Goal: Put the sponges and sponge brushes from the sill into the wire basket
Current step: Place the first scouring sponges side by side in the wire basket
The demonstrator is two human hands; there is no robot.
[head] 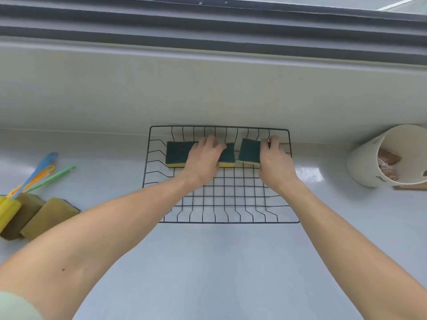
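Pale grey sill running beneath a window frame, with a cream ledge between them. Black wire basket stands at the sill's far edge, near its middle. Two green-topped, yellow-bodied sponges lie flat along the basket's far side: left sponge under the left hand, which presses on it with fingers spread over its top; right sponge held by the right hand, fingers curled over its far right end. Toward the left edge lie two more sponges, yellow side up, and sponge brushes with blue, orange and green handles, partly cut off by the frame. At the right, a cream container lies tipped, its contents indistinct.
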